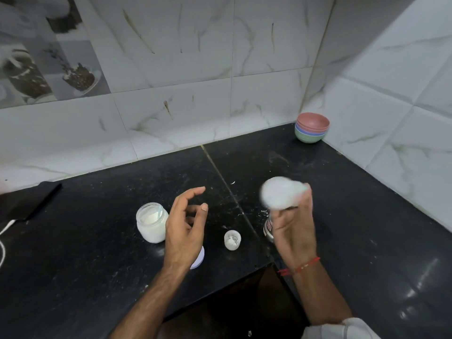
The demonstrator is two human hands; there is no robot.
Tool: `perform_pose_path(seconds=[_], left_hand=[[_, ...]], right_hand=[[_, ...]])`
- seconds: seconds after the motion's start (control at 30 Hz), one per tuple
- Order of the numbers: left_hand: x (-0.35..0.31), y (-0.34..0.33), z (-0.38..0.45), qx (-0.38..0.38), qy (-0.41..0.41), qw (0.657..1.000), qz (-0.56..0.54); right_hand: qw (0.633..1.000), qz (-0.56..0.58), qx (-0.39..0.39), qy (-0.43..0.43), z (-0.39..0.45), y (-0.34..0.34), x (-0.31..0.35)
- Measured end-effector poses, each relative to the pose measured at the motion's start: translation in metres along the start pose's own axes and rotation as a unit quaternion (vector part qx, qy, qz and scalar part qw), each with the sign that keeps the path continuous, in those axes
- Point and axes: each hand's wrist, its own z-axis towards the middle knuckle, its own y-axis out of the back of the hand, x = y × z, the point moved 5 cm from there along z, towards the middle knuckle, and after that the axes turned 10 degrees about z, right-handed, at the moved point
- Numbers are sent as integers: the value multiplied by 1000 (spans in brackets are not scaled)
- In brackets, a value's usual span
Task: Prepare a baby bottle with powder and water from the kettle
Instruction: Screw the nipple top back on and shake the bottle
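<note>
One powder jar, one small cap, four stacked bowls. Right hand grips one blurred baby bottle; left hand fingers loosely spread, empty.

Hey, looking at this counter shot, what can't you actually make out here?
- Baby bottle in the right hand: motion-blurred, head view; contents, level and cap unreadable, and the grip hides its lower body.
- Lilac lid: mostly hidden under the left hand.
- Small white cup: too small to tell what is inside.
- Dark object with a white cable: cut off by the left edge.
- No kettle in view.
</note>
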Motion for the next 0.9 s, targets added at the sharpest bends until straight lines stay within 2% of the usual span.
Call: perform_pose_path(seconds=[0.03, 0.07, 0.1, 0.13, 0.17, 0.2, 0.27, 0.3, 0.33, 0.37, 0.4, 0.43, 0.5, 0.53, 0.57, 0.6, 0.63, 0.67, 0.7, 0.77, 0.8, 0.83, 0.87, 0.9], left_hand=[[-1, -1, 1, 2, 0, 1000, -1], [-2, -2, 1, 2, 0, 1000, -1], [-2, -3, 2, 1, -1, 1000, -1], [-3, -4, 3, 0, -2, 1000, 0], [-3, -4, 3, 1, -2, 1000, -1], [-4, -3, 3, 1, -2, 1000, -2], [-3, 0, 4, -2, 2, 1000, -7], [-2, 1, 4, -4, 4, 1000, -7], [-1, 3, 3, -5, 5, 1000, -3], [-1, 3, 3, -6, 6, 1000, 1], [-1, 4, 2, -6, 6, 1000, 4], [-1, 3, 1, -5, 3, 1000, 5], [-1, 0, 0, -2, 0, 1000, 2], [-1, -1, 0, -1, 2, 1000, 1], [-1, -3, 1, 0, 4, 1000, 1], [-1, -4, 1, 1, 4, 1000, 1], [-2, -4, 1, 2, 3, 1000, 1], [-2, -4, 2, 1, 0, 1000, 0], [-3, -4, 2, 1, -1, 1000, -3], [-2, -2, 3, 0, 1, 1000, -3], [-1, -2, 3, 0, 4, 1000, -1], [0, -2, 2, -1, 6, 1000, 1], [1, -2, 1, -2, 7, 1000, 3], [1, -2, 0, -1, 8, 1000, 3]], right_hand=[[984, -159, 72, -23, -5, -3, -7], [935, -306, 163, -71, -11, -8, -19], [868, -413, 245, -126, -18, -9, -31], [818, -467, 294, -160, -22, -9, -38], [810, -475, 303, -163, -23, -13, -40], [844, -440, 277, -130, -19, -15, -32], [950, -280, 133, -24, -7, -18, -8], [985, -160, 66, 6, 2, -15, 5], [999, -34, 29, 22, 9, -11, 15], [996, 85, 15, 24, 14, -11, 20], [990, 136, 4, 27, 18, -5, 22], [993, 117, -5, 24, 18, -4, 21], [993, -114, 26, 8, 10, -4, 15], [967, -238, 88, -17, 6, -3, 7], [923, -339, 170, -65, 0, -5, -5], [880, -397, 232, -115, -7, -4, -13], [862, -411, 259, -146, -11, -4, -18], [873, -395, 253, -136, -13, -6, -15], [910, -341, 212, -101, -9, -10, -8], [987, -135, 79, -18, 2, -7, 10], [1000, 3, 15, 6, 8, 0, 17], [992, 126, -14, 23, 12, 2, 20], [982, 183, -28, 28, 15, 5, 19], [987, 156, -41, 17, 17, 8, 14]])
